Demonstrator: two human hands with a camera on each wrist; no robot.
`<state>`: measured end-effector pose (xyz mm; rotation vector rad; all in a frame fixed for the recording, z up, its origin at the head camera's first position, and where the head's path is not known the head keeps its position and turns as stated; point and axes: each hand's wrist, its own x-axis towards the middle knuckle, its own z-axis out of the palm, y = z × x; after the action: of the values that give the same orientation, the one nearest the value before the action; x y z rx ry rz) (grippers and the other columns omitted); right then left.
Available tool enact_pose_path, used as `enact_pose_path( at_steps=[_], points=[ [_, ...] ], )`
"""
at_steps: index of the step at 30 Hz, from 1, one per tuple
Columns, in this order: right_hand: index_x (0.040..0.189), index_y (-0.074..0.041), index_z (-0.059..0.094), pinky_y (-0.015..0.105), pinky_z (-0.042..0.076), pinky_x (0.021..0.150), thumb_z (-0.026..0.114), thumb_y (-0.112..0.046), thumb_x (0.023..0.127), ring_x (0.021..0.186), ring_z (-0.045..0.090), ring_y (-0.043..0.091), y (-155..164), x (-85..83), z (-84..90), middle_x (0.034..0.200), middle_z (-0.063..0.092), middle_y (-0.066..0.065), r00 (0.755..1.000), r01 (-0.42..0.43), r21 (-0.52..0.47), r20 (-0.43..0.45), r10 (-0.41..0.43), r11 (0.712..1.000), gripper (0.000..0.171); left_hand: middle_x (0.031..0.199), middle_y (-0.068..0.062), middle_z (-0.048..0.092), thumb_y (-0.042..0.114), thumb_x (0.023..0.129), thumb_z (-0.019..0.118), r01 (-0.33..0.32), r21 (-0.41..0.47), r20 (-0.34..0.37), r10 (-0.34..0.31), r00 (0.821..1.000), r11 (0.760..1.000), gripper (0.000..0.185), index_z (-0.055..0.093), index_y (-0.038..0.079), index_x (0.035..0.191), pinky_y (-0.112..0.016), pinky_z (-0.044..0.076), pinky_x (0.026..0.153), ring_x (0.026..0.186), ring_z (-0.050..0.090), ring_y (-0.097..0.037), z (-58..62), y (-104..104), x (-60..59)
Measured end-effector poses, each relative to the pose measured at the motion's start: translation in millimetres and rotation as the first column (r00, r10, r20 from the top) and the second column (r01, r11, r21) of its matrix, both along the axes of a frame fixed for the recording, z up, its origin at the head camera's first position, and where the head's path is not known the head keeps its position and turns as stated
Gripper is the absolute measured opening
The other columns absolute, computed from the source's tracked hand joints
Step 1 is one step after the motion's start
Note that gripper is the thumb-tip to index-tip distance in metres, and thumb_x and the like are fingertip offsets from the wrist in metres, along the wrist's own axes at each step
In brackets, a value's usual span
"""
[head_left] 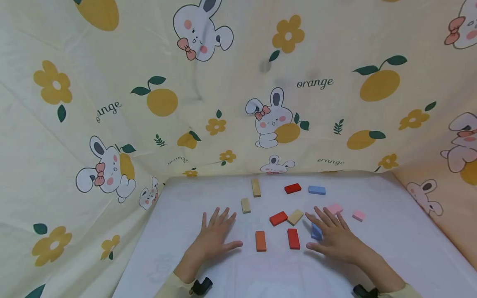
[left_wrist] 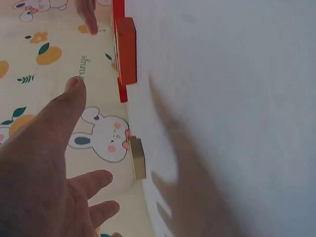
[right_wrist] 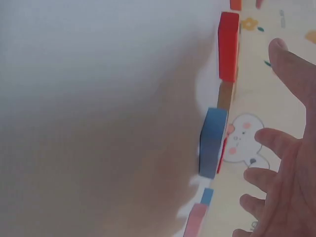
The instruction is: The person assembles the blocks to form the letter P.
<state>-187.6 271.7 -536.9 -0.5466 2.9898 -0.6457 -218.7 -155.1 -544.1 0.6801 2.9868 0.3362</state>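
Head: hands flat, orange block between

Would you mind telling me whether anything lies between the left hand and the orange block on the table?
Nothing visible does. The left hand rests flat on the white table, and the orange block lies just beside its thumb with only bare surface between them.

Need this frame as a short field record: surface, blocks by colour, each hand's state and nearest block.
surface: white table, cartoon rabbit-print cloth behind
blocks: three red, one orange, three tan, two blue, two pink, all lying flat
left hand: flat, fingers spread, holding nothing; orange block nearest
right hand: flat, fingers spread; blue block beside its fingers, contact unclear
between hands: orange block, red block
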Motion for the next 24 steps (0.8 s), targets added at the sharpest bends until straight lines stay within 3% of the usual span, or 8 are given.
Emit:
enact_pose_path(
  at_steps=[10, 19, 24],
  points=[
    [0.164, -0.023, 0.046, 0.075, 0.007, 0.123, 0.074, -0.074, 0.086, 0.159, 0.017, 0.052, -15, -0.2, -4.0, 0.174, 0.030, 0.017, 0.998, -0.055, 0.052, -0.028, 0.057, 0.997, 0.098, 0.178, -0.005, 0.024, 0.081, 0.092, 0.060, 0.050, -0.053, 0.024, -0.049, 0.999, 0.997, 0.098, 0.036, 0.026, 0.169, -0.077, 0.005, 0.122, 0.164, 0.013, -0.040, -4.1, 21, -0.1],
    [0.163, -0.019, 0.047, 0.075, 0.016, 0.122, 0.077, -0.072, 0.085, 0.156, 0.027, 0.052, -27, -3.4, -5.0, 0.170, 0.037, 0.020, 0.990, -0.139, 0.070, 0.029, 0.138, 0.988, 0.099, 0.178, -0.003, 0.023, 0.084, 0.092, 0.057, 0.114, -0.089, 0.042, -0.111, 0.993, 0.990, 0.098, 0.033, 0.029, 0.170, -0.073, 0.008, 0.125, 0.165, 0.013, -0.035, -7.5, 38, 0.1],
    [0.158, -0.016, 0.054, 0.075, 0.018, 0.121, 0.081, -0.068, 0.084, 0.155, 0.030, 0.051, -32, -5.3, -4.9, 0.167, 0.040, 0.022, 0.987, -0.154, 0.083, 0.054, 0.150, 0.985, 0.095, 0.176, -0.001, 0.029, 0.079, 0.093, 0.063, 0.143, -0.093, 0.041, -0.140, 0.989, 0.985, 0.094, 0.036, 0.032, 0.169, -0.064, 0.012, 0.128, 0.164, 0.019, -0.032, -9.3, 45, 0.6]
  ],
)
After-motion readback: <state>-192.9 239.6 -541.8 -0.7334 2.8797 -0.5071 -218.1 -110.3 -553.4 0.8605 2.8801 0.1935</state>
